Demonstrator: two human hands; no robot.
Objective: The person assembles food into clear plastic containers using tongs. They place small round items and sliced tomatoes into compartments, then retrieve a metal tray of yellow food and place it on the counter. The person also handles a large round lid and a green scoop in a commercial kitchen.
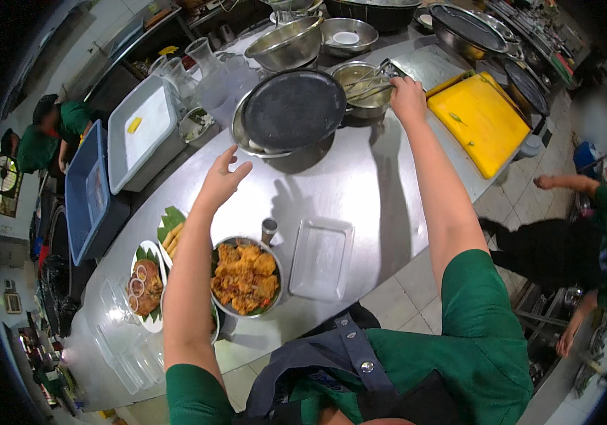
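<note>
My right hand [407, 97] reaches to the far side of the steel table, its fingers closed on metal tongs [369, 91]. These lie across the rim of a steel pot [357, 108] with other long utensils. My left hand [224, 178] hangs over the table with fingers apart and nothing in it. Just beyond it, a round black tray [293, 108] lies on a steel bowl [241, 134]. Nearer me are a bowl of fried chicken [245, 275] and a clear plastic container [322, 258]. My left forearm partly covers the plates beside the chicken.
At left stand a grey tub [140, 131] and a blue tub [91, 195]. A plate of browned meat with onion rings [146, 283] sits near clear plastic containers [116, 347]. A yellow cutting board [479, 120] lies at right. Co-workers [558, 248] stand at both sides.
</note>
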